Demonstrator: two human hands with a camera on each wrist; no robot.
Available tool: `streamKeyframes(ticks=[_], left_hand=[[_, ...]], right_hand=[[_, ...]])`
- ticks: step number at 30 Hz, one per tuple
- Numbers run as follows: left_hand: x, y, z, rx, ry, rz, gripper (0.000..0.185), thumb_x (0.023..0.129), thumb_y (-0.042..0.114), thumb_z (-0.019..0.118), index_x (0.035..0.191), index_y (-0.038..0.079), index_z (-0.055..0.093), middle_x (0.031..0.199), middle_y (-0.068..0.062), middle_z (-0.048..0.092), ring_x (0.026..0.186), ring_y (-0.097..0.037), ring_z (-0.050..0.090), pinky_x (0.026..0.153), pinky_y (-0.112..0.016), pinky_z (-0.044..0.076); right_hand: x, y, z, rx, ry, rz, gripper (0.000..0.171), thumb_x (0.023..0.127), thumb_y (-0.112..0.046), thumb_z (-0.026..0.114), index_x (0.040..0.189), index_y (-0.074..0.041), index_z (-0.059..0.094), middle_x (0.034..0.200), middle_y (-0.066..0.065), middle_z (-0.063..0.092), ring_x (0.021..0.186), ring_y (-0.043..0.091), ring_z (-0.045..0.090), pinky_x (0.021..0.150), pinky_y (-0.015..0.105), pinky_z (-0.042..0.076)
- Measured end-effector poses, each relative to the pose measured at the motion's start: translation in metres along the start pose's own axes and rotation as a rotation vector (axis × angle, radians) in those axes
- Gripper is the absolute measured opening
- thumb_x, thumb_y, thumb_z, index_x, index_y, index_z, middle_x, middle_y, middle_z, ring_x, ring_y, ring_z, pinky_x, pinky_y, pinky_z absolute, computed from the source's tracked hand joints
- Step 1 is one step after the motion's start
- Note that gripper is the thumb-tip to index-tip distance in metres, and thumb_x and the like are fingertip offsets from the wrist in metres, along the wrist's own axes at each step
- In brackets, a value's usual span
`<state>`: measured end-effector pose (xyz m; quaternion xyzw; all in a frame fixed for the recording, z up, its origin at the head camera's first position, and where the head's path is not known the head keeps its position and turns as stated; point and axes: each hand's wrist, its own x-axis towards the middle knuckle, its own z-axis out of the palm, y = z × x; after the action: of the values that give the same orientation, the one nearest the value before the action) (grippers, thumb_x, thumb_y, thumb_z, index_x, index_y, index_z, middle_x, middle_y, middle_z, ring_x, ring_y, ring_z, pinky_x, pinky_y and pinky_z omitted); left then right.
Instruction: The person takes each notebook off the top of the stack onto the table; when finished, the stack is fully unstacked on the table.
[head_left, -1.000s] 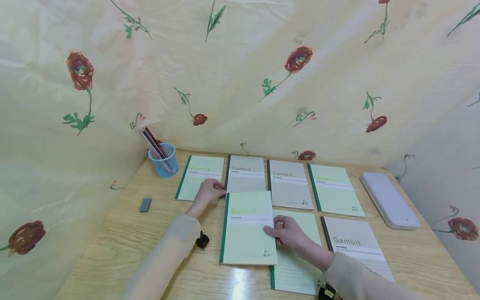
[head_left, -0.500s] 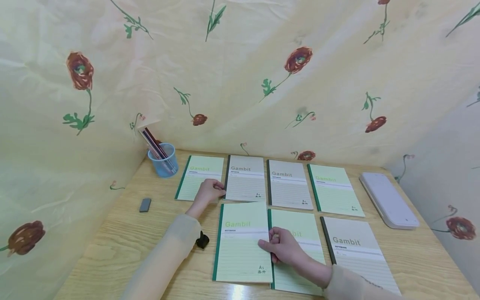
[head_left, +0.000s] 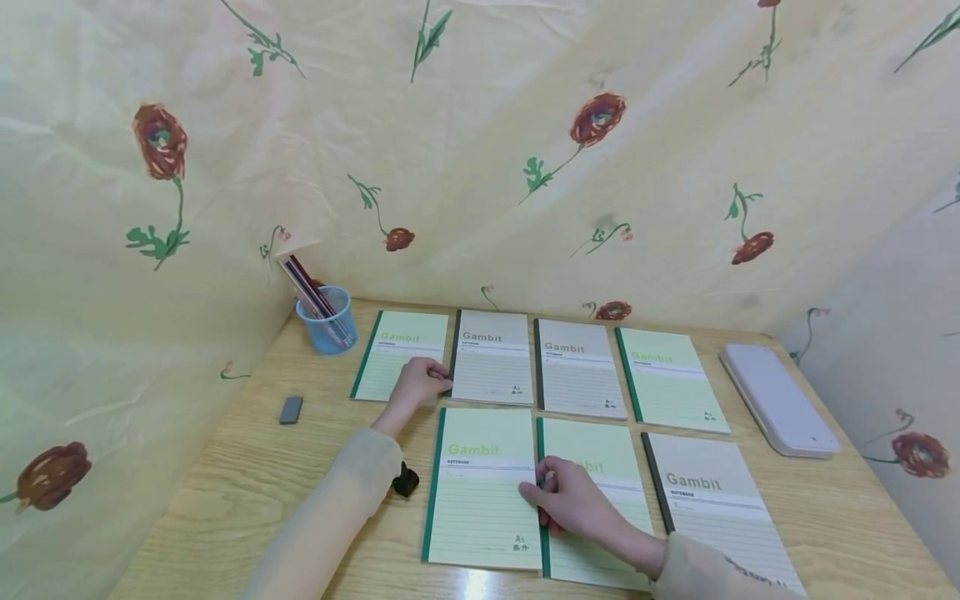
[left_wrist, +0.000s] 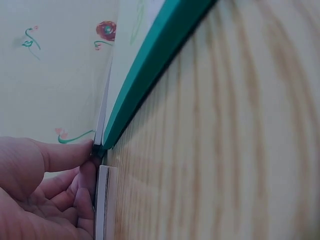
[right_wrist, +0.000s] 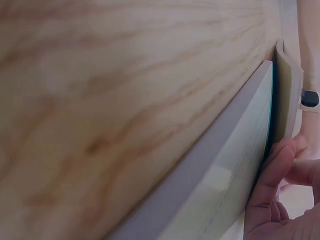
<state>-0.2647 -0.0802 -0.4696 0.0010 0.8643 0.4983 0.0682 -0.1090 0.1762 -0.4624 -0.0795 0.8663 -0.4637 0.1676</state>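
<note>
In the head view, my right hand (head_left: pixel 566 497) pinches the right edge of a green notebook (head_left: pixel 480 517) in the front row, thumb on its cover. That hand partly hides the neighbouring green notebook (head_left: pixel 600 542). In the right wrist view the pinched notebook (right_wrist: pixel 287 85) has its edge raised. My left hand (head_left: pixel 417 387) pinches the lower left corner of a grey notebook (head_left: pixel 491 375) in the back row. The left wrist view shows thumb and fingers (left_wrist: pixel 70 157) at its dark spine end. Beneath the left hand lies another green notebook (head_left: pixel 397 333).
A grey notebook (head_left: pixel 573 379) and a green notebook (head_left: pixel 675 392) continue the back row. At the front right lies a grey notebook (head_left: pixel 712 492). A white flat case (head_left: pixel 776 400) is at far right. Left stand a blue pencil cup (head_left: pixel 332 329) and a grey eraser (head_left: pixel 290 410).
My right hand has drawn the green notebook towards me and slightly left, uncovering the lower part of the grey notebook. It now lies beside the other green one. The left hand has stayed put.
</note>
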Motion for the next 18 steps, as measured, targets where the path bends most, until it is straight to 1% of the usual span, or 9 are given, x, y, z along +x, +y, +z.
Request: streamKeyframes(ticks=[6, 18], left_hand=[[0.002, -0.002, 0.001, -0.007, 0.002, 0.001, 0.014, 0.09, 0.007, 0.073, 0.101, -0.001, 0.069, 0.093, -0.01, 0.067, 0.086, -0.022, 0.063, 0.079, -0.037, 0.051], [0.0013, -0.0031, 0.0009, -0.005, -0.004, -0.002, 0.015, 0.09, 0.007, 0.073, 0.102, -0.001, 0.069, 0.094, -0.01, 0.067, 0.086, -0.023, 0.062, 0.078, -0.036, 0.051]], right_hand=[[0.0003, 0.0018, -0.0006, -0.033, -0.006, -0.008, 0.02, 0.097, -0.022, 0.065, 0.097, -0.003, 0.057, 0.057, 0.0, 0.06, 0.042, 0.014, 0.054, 0.041, 0.026, 0.042], [0.0011, 0.0082, -0.0006, -0.022, -0.015, -0.042, 0.017, 0.097, -0.016, 0.066, 0.096, -0.002, 0.057, 0.058, 0.0, 0.061, 0.044, 0.015, 0.057, 0.042, 0.028, 0.048]])
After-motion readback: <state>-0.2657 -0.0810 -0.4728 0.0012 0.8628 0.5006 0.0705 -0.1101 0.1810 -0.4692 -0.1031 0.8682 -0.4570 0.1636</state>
